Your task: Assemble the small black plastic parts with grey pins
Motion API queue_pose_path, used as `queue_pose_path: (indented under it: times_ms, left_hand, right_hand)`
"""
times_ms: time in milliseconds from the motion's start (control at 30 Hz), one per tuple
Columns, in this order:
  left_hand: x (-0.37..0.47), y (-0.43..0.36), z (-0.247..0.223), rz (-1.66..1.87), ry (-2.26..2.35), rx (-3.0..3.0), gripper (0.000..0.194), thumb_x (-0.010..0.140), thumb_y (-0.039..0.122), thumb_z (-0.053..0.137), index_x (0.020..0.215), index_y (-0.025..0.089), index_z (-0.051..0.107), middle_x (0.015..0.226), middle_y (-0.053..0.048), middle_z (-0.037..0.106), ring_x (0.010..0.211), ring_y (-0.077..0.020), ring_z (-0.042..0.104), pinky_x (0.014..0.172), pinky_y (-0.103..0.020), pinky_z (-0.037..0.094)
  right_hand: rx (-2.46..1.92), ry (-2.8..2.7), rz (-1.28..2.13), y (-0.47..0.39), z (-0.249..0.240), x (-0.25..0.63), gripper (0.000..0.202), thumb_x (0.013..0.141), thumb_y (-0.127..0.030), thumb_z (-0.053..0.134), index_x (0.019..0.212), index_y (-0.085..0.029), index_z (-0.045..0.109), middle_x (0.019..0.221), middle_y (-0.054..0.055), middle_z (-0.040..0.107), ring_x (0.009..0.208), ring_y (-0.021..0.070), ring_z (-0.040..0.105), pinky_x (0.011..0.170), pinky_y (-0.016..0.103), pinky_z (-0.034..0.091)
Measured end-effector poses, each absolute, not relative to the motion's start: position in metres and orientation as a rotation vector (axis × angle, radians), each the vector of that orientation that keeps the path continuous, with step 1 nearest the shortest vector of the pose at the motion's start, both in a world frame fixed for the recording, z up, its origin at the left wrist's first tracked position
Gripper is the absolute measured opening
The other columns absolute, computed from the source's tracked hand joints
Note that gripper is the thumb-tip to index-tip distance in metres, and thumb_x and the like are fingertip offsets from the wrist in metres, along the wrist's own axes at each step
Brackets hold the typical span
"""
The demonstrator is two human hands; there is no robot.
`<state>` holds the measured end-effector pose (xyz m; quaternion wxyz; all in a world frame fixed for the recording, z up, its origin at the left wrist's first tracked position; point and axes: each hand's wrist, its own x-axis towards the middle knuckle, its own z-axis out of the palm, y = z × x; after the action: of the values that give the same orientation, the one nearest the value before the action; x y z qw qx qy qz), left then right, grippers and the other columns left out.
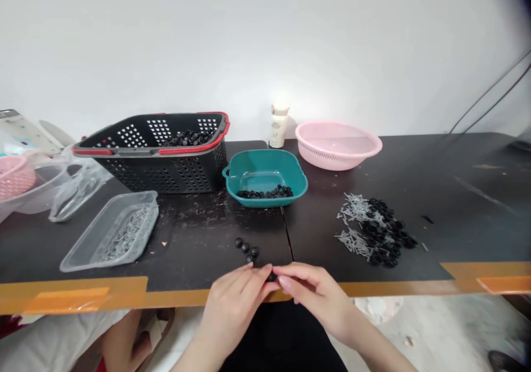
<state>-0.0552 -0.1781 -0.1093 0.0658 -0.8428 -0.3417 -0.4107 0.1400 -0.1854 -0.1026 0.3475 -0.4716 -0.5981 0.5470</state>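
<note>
At the table's front edge, my left hand has its fingers closed on a small black plastic part, mostly hidden by the fingertips. My right hand meets it there, thumb and forefinger pinched together; whatever is between them is too small to make out. Just beyond my left fingers lie several small round black parts. Off to the right is a pile of black ring-like parts mixed with short grey metal pins.
A teal basin holds black parts, with a black basket of them to its left. A clear tub contains pins. Farther back stand a pink strainer and a cream-coloured bottle. Another person's arm shows below the table at left.
</note>
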Motion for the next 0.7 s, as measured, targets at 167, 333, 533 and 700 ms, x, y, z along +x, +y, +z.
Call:
queue_pose_path:
  times_ms: [167, 333, 533, 700]
  left_hand:
    - [-0.082, -0.170, -0.114, -0.955, -1.128, -2.597, 0.027, 0.099, 0.032, 0.049, 0.097, 0.016, 0.071, 0.080, -0.004, 0.074, 0.068, -0.0195, 0.068, 0.073, -0.037, 0.054]
    - [-0.100, -0.163, -0.124, -0.753, -1.155, -2.607, 0.031, 0.102, 0.025, 0.043, 0.110, 0.011, 0.069, 0.076, -0.005, 0.068, 0.067, -0.0187, 0.062, 0.068, -0.033, 0.047]
    - [-0.103, -0.151, -0.110, -0.678, -0.999, -2.497, 0.033, 0.102, 0.029, 0.044, 0.104, 0.009, 0.070, 0.066, -0.002, 0.067, 0.059, -0.0174, 0.060, 0.067, -0.033, 0.042]
    - [-0.091, -0.107, -0.056, -0.773, -0.975, -2.441, 0.024, 0.098, 0.033, 0.054, 0.094, 0.018, 0.073, 0.073, -0.001, 0.073, 0.063, -0.0169, 0.064, 0.068, -0.031, 0.044]
  right_hand:
    - [-1.422, -1.871, 1.019, -0.169, -0.098, 0.162, 0.032, 0.093, -0.039, 0.057, 0.116, -0.021, 0.072, 0.104, 0.008, 0.074, 0.081, 0.0209, 0.067, 0.069, 0.032, 0.051]
    - [-1.624, -1.805, 0.772, -0.143, -0.096, 0.212, 0.034, 0.092, -0.046, 0.054, 0.108, -0.024, 0.075, 0.104, 0.007, 0.077, 0.087, 0.0241, 0.070, 0.072, 0.033, 0.054]
    - [-1.910, -1.551, 0.400, -0.097, -0.071, 0.302, 0.036, 0.088, -0.045, 0.057, 0.108, -0.020, 0.075, 0.110, 0.009, 0.077, 0.103, 0.0299, 0.069, 0.089, 0.038, 0.053]
    - [-2.107, -1.603, 0.385, -0.054, -0.062, 0.344, 0.021, 0.089, -0.031, 0.063, 0.098, -0.017, 0.075, 0.098, 0.009, 0.078, 0.095, 0.0270, 0.070, 0.089, 0.039, 0.052]
